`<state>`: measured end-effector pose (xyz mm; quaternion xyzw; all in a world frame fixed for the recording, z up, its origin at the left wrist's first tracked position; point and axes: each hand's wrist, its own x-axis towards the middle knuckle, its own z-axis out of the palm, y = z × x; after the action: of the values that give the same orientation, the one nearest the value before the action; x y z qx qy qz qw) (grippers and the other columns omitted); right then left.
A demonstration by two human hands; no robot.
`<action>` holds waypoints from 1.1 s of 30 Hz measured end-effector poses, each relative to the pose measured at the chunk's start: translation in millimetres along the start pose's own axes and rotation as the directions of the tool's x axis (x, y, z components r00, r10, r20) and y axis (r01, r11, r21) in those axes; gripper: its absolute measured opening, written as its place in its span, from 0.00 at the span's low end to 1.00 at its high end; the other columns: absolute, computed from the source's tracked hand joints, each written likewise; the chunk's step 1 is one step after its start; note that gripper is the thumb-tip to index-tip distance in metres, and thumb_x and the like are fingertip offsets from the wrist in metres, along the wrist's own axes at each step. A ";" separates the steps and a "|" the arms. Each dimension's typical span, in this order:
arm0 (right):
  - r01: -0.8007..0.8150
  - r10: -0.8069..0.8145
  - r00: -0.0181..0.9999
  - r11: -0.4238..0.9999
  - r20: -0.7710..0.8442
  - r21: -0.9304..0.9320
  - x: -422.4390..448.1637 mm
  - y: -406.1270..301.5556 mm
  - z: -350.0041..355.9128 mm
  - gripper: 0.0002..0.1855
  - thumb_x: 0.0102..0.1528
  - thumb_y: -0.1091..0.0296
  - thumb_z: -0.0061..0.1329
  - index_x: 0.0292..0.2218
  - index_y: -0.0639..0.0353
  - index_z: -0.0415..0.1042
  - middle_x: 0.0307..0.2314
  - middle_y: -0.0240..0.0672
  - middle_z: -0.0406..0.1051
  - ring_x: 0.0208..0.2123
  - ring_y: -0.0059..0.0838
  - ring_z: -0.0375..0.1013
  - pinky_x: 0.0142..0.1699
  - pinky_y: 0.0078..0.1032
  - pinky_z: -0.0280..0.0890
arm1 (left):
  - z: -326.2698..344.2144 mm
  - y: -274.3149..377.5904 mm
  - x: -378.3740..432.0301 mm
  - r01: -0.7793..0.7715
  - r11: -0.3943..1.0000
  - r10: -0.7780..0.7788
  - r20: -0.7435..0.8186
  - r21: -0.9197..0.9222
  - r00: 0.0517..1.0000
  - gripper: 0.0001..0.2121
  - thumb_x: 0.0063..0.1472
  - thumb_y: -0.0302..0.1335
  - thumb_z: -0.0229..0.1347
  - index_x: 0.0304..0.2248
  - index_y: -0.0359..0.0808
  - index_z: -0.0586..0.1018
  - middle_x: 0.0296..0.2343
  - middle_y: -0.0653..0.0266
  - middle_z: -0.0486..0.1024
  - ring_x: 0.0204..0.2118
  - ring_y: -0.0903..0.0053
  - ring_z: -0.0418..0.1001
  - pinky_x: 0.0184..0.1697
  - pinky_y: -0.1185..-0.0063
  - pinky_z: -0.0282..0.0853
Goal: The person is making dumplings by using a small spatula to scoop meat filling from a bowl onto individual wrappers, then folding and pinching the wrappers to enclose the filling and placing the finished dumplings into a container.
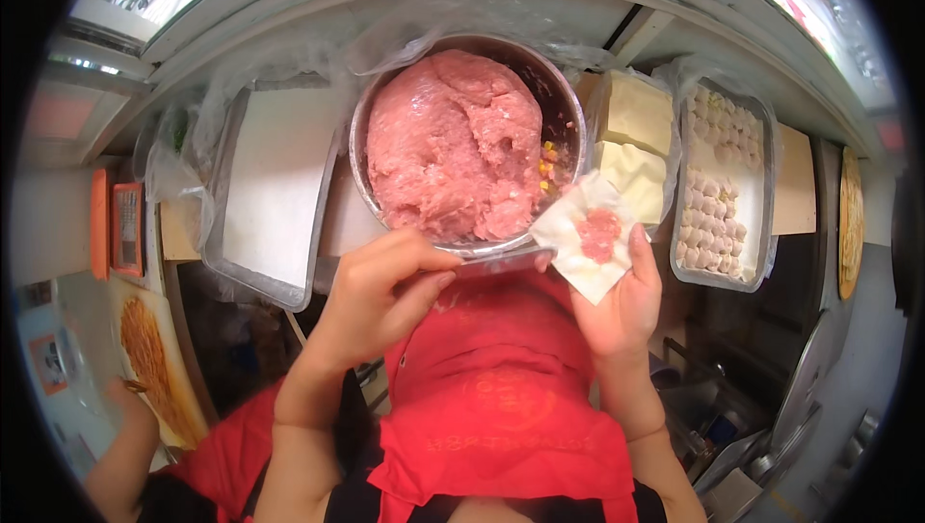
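Observation:
A dough wrapper (572,221) lies across the fingers of my right hand (623,299), with a smear of minced meat (598,234) on it. My left hand (394,288) pinches the end of a flat metal spatula (506,263) between thumb and fingers, its blade at the near rim of a large metal bowl (355,162). A big mound of pink minced meat (455,147) fills most of this bowl, with yellow corn kernels (548,165) at its right side. Right of the bowl sit two stacks of wrappers (634,115), partly in plastic.
A metal tray with a white lining (278,183) stands left of the bowl. At the right, another tray (766,198) bears rows of filled dumplings (708,223). Clear plastic sheeting (405,42) bunches behind the bowl. A co-worker's arm (130,429) reaches in at lower left, beside a board (173,371).

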<state>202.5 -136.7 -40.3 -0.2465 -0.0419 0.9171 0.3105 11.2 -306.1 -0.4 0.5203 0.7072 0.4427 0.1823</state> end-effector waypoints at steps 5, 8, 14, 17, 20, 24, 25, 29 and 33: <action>-0.216 0.196 0.925 0.976 0.326 0.026 0.0 16.9 10.5 0.29 0.71 0.52 0.26 0.64 0.62 0.54 0.61 0.48 0.59 0.63 0.53 0.57 0.68 0.53 0.50 | 30.4 4.5 -3.6 -0.431 0.759 0.467 0.053 0.488 0.882 0.12 0.49 0.23 0.60 0.36 0.34 0.82 0.30 0.63 0.77 0.27 0.75 0.74 0.23 0.79 0.64; -0.127 0.107 0.952 0.990 0.288 0.054 6.6 5.8 8.7 0.29 0.70 0.50 0.27 0.62 0.60 0.57 0.60 0.49 0.60 0.63 0.58 0.57 0.67 0.54 0.50 | 26.2 -1.3 -6.3 -0.427 0.777 0.449 0.068 0.462 0.891 0.11 0.47 0.23 0.61 0.34 0.35 0.82 0.30 0.65 0.77 0.26 0.77 0.74 0.22 0.81 0.63; -0.117 0.096 0.953 0.992 0.288 0.056 10.5 2.4 9.9 0.31 0.68 0.36 0.24 0.35 0.55 0.65 0.33 0.37 0.65 0.40 0.39 0.65 0.54 0.44 0.60 | 21.6 0.4 -6.6 -0.358 0.930 0.358 0.020 0.081 0.934 0.09 0.46 0.21 0.65 0.31 0.35 0.82 0.26 0.65 0.76 0.22 0.75 0.75 0.22 0.79 0.69; -0.327 0.257 0.881 0.937 0.396 0.119 13.5 14.0 -1.7 0.28 0.69 0.42 0.27 0.24 0.52 0.58 0.30 0.33 0.62 0.34 0.31 0.61 0.44 0.33 0.62 | 25.0 14.7 0.9 -0.419 0.875 0.413 0.078 0.242 0.907 0.11 0.47 0.21 0.62 0.33 0.36 0.82 0.27 0.67 0.76 0.21 0.77 0.72 0.20 0.79 0.64; -0.207 0.207 0.963 0.978 0.172 -0.021 5.8 21.1 3.8 0.22 0.70 0.51 0.31 0.26 0.53 0.61 0.35 0.36 0.67 0.38 0.33 0.67 0.47 0.33 0.66 | 21.9 17.9 7.3 -0.421 0.816 0.446 0.033 0.396 0.894 0.11 0.47 0.21 0.61 0.34 0.35 0.82 0.26 0.67 0.76 0.21 0.78 0.71 0.19 0.79 0.61; -0.296 0.323 0.913 0.945 0.250 -0.139 2.6 19.6 17.3 0.13 0.68 0.59 0.35 0.42 0.58 0.68 0.43 0.41 0.70 0.54 0.45 0.70 0.60 0.43 0.65 | 19.9 11.4 5.8 -0.348 0.813 0.436 -0.091 0.466 0.895 0.13 0.45 0.19 0.61 0.34 0.34 0.82 0.24 0.67 0.74 0.21 0.77 0.72 0.19 0.79 0.62; -0.274 0.299 0.913 0.953 0.277 -0.127 4.9 19.0 11.0 0.13 0.68 0.60 0.36 0.43 0.58 0.68 0.42 0.40 0.70 0.53 0.44 0.70 0.59 0.42 0.65 | 19.6 12.1 4.5 -0.342 0.833 0.424 -0.105 0.436 0.900 0.13 0.45 0.19 0.61 0.34 0.33 0.82 0.24 0.67 0.74 0.21 0.77 0.72 0.19 0.79 0.63; -0.215 0.197 0.914 0.977 0.355 0.011 11.2 21.4 -3.2 0.10 0.68 0.64 0.38 0.43 0.59 0.68 0.40 0.38 0.71 0.49 0.39 0.72 0.59 0.41 0.66 | 23.4 15.8 0.7 -0.315 0.879 0.373 -0.105 0.358 0.922 0.12 0.47 0.15 0.63 0.34 0.34 0.82 0.24 0.64 0.74 0.20 0.74 0.72 0.19 0.78 0.64; -0.146 0.152 0.982 0.988 0.109 -0.054 6.0 20.5 16.7 0.07 0.67 0.68 0.39 0.40 0.59 0.67 0.36 0.36 0.70 0.43 0.34 0.72 0.56 0.38 0.66 | 31.6 17.9 3.6 -0.263 0.858 0.342 -0.108 0.440 0.933 0.10 0.48 0.14 0.63 0.32 0.34 0.81 0.23 0.63 0.74 0.19 0.72 0.72 0.19 0.78 0.64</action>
<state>179.1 -148.5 -33.0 -0.2037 -0.0619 0.9490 0.2323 42.8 -287.9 -2.2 0.6092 0.7081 0.3497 -0.0711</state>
